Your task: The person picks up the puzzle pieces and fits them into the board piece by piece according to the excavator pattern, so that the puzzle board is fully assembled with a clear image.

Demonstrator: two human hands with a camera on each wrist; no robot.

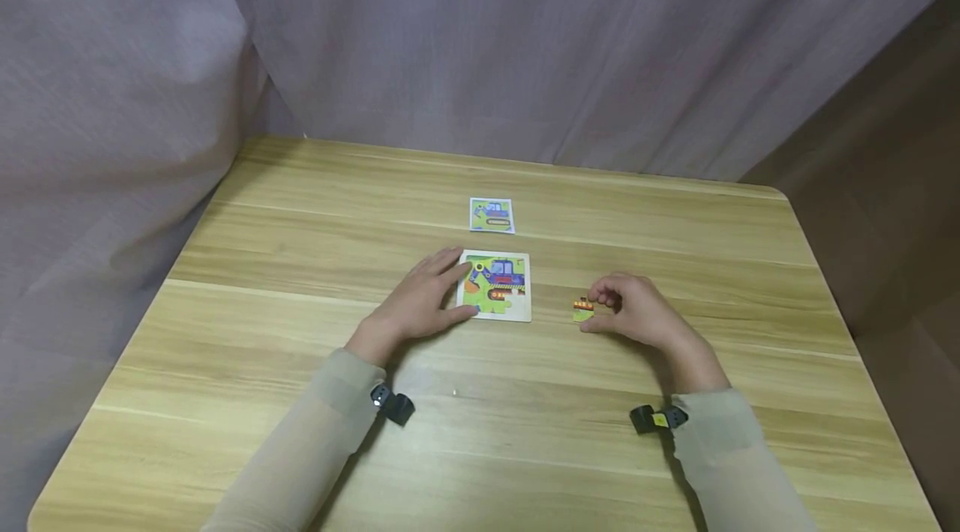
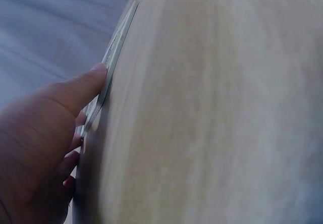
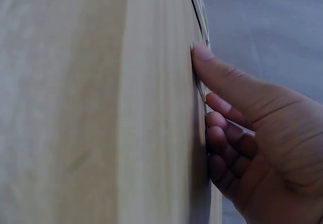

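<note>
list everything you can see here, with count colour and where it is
puzzle board: 1, pale frame with green, blue and orange digger picture, table centre
reference card: 1, blue and green, behind the board
puzzle piece: 1, orange and green, right of the board
table: 1, light wood
curtain: 1, greyish mauve, behind and left of the table
wrist cameras: 2, black, on the sleeves
left hand: 1, resting on the board's left edge
right hand: 1, pinching the puzzle piece

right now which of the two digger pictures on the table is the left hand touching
The left hand rests on the nearer puzzle board; the smaller picture card lies untouched beyond it.
</note>
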